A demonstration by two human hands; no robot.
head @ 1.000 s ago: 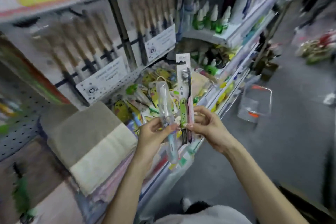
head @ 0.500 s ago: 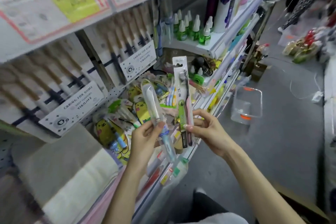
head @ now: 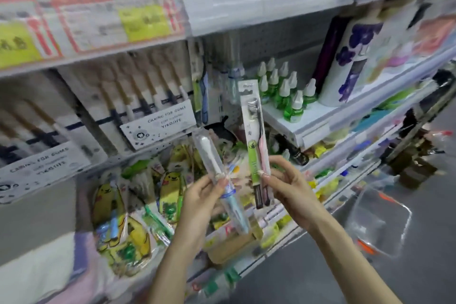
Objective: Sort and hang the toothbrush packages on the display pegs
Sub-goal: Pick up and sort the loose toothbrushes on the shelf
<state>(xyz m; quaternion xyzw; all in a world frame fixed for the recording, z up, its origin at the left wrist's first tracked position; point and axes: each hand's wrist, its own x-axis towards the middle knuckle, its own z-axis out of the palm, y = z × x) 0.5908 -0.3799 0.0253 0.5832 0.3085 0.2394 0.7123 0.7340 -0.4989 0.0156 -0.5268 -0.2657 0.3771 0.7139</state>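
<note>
My left hand [head: 201, 201] pinches a clear tube package [head: 212, 158] with a white and blue toothbrush inside, tilted with its top to the left. My right hand [head: 290, 187] pinches a flat white card package [head: 254, 131] holding a green and a pink toothbrush, upright, its hang tab at the top. Both packages are held side by side in front of the shelf. Behind them, large packs of brown-handled toothbrushes [head: 138, 103] hang on the pegboard. Another narrow blue and green toothbrush package [head: 201, 96] hangs further right.
A heap of yellow cartoon toothbrush packs [head: 138, 215] lies on the shelf below my hands. Green bottles with white caps [head: 286, 91] stand on a shelf to the right, beside a white floral container [head: 350, 61]. A clear plastic basket [head: 380, 219] sits on the grey floor.
The camera has tilted up and toward the shelf. Both hands have risen slightly with their packages, keeping the same grips.
</note>
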